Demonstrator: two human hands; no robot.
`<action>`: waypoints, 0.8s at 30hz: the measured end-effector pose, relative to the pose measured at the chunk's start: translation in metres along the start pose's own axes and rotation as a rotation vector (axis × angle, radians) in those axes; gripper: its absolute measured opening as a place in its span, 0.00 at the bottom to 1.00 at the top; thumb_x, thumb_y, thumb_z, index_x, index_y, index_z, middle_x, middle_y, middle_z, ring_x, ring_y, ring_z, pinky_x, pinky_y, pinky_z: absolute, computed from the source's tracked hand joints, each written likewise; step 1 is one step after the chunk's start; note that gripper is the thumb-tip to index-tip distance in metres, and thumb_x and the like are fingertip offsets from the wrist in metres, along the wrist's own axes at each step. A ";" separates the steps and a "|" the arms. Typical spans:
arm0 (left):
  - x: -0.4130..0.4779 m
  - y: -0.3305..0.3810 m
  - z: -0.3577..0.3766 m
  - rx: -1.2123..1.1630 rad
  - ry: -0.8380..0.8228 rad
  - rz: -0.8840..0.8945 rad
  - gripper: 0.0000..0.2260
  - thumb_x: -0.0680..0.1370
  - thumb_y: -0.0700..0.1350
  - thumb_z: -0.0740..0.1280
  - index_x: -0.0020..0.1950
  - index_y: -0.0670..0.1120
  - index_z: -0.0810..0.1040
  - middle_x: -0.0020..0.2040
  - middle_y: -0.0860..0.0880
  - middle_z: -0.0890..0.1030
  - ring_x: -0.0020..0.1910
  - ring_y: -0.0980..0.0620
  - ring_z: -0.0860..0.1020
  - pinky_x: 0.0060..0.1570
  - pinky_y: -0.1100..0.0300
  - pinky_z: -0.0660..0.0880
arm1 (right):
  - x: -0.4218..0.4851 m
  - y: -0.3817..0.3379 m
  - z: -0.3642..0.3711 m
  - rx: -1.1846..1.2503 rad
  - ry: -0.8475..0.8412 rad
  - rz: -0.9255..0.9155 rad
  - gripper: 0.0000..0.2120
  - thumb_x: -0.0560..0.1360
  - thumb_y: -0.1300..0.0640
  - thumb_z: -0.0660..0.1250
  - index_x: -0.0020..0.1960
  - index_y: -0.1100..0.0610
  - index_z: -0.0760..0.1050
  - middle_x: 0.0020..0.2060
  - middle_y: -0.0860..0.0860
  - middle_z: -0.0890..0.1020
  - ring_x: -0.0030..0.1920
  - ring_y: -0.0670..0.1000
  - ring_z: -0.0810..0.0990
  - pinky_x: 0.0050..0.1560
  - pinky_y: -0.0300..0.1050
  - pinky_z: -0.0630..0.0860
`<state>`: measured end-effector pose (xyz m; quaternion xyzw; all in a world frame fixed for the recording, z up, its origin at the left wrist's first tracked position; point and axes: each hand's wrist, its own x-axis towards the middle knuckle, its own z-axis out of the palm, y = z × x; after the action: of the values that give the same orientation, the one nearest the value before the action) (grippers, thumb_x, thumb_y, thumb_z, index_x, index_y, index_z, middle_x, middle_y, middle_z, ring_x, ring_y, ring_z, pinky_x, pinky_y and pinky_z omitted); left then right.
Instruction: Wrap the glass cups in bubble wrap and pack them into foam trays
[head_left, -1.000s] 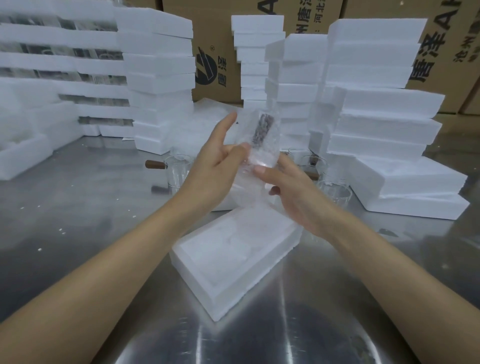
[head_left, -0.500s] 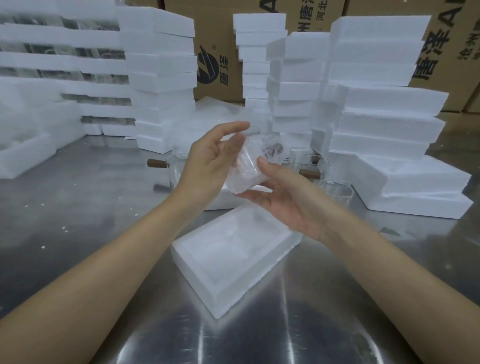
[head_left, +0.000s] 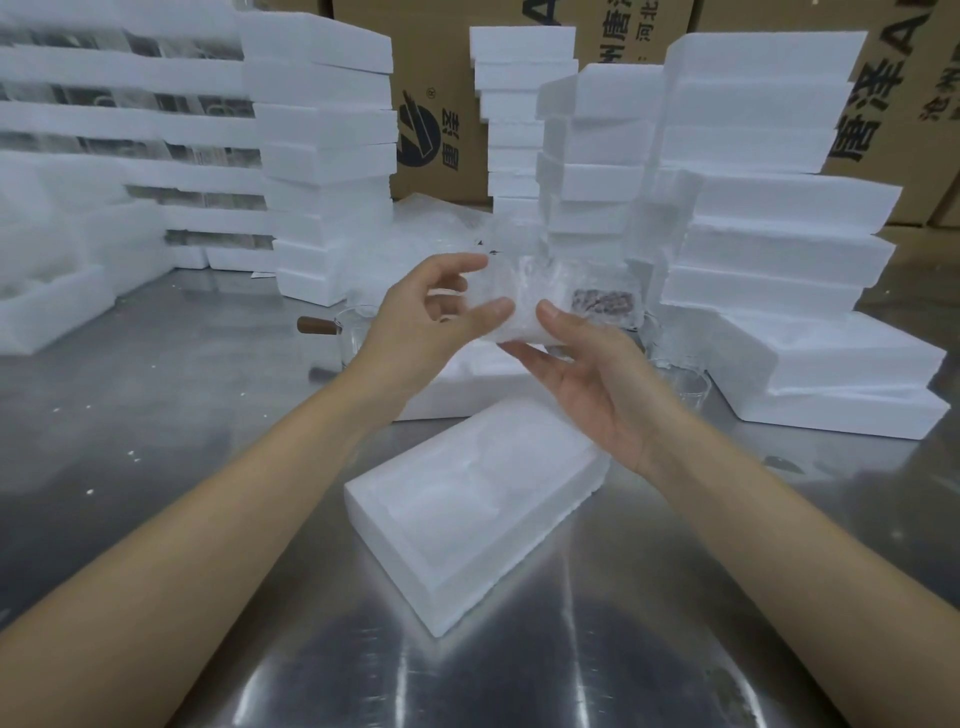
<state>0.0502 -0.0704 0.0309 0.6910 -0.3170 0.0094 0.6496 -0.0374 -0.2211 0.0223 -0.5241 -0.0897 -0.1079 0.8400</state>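
Compared with a second ago, I see the wrapped cup turned from upright to lying sideways, above the foam tray. My left hand pinches it, my right hand cups it from below. Bare glass cups and foam stacks stand behind.

— Where's the wrapped cup?

— The bubble-wrapped glass cup is off the counter, lying on its side in the air, its dark brown handle pointing right under the wrap.

— And the tray?

— An open white foam tray lies skewed near the counter's front edge, directly below the cup, its moulded hollow facing up.

— Any bare cups?

— One clear glass cup with a brown handle stands further back on the left; another stands on the right.
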 end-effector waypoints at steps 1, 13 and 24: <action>-0.001 -0.001 -0.001 -0.063 -0.003 0.017 0.13 0.73 0.48 0.74 0.56 0.54 0.78 0.52 0.49 0.77 0.48 0.55 0.79 0.51 0.63 0.78 | 0.000 -0.001 -0.001 -0.001 0.002 -0.006 0.14 0.76 0.62 0.67 0.60 0.65 0.77 0.58 0.59 0.81 0.62 0.55 0.78 0.66 0.50 0.72; -0.007 0.002 0.004 -0.209 0.232 -0.053 0.08 0.72 0.39 0.75 0.49 0.42 0.80 0.36 0.49 0.85 0.37 0.54 0.84 0.39 0.68 0.78 | 0.001 0.006 -0.003 -0.228 0.004 -0.015 0.18 0.76 0.62 0.68 0.64 0.68 0.73 0.58 0.59 0.81 0.61 0.54 0.79 0.65 0.47 0.73; -0.015 0.016 0.009 0.382 0.074 0.055 0.21 0.66 0.62 0.73 0.54 0.55 0.81 0.55 0.59 0.81 0.45 0.73 0.76 0.43 0.82 0.65 | -0.001 0.005 -0.006 -0.817 0.179 -0.093 0.19 0.69 0.48 0.76 0.26 0.46 0.69 0.17 0.40 0.64 0.18 0.41 0.61 0.21 0.30 0.57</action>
<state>0.0269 -0.0715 0.0371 0.7920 -0.3041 0.1124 0.5173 -0.0363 -0.2248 0.0152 -0.7982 0.0101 -0.2175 0.5617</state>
